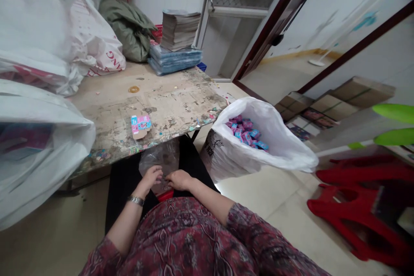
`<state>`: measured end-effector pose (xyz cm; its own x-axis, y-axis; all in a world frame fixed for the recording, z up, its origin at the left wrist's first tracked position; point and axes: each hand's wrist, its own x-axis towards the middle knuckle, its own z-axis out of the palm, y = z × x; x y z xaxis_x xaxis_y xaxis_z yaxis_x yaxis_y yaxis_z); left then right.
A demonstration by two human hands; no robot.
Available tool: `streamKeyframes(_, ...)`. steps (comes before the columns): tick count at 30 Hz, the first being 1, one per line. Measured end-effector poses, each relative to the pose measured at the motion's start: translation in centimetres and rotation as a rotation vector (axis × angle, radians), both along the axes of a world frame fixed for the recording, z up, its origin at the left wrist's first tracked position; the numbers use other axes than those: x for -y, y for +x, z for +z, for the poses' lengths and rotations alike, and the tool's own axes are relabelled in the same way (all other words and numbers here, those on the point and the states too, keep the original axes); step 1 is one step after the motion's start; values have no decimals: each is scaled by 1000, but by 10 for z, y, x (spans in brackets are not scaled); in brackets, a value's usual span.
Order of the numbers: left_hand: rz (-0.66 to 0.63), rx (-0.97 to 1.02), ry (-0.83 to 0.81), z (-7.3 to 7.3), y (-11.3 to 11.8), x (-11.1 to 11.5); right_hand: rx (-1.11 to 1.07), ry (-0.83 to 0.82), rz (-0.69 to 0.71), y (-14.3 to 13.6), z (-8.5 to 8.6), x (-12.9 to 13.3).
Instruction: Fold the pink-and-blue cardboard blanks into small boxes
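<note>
A clear plastic bag (161, 155) lies between my knees, just below the table edge, with small contents I cannot make out. Over its left side is my left hand (153, 177), its fingers loosely bent and apart, nothing seen in them. My right hand (179, 180) has its fingers curled and the fingertips pinched at the bag's lower part; what they hold is too small to tell. On the table's front edge, ahead of my left hand, a pink and blue small carton (141, 125) lies with a cardboard flap open.
To the right stands a white sack (233, 155) with many small pink-blue boxes (247, 131). The worn table (174, 99) carries a paper stack (180, 30), blue bundles (174, 58) and bags at the back. A large white bag (42, 172) bulges at left. Red stools (349, 207) stand right.
</note>
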<state>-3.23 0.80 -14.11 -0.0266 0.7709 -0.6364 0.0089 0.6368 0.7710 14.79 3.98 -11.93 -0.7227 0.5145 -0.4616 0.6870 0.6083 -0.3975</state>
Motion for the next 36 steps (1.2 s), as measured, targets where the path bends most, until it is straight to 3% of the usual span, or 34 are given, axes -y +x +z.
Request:
streamKeyframes(15,-10,-20,-43,-6,2,-7,-13,-37,-7,0,-2,-6)
streamKeyframes(27,-13,-17,-18,-2,1,-4,-1,-29,-25,-2,-9,-5)
streamKeyframes(36,3,-30,-8,1,-2,-2,-29,-22,-35,0,-5,-2)
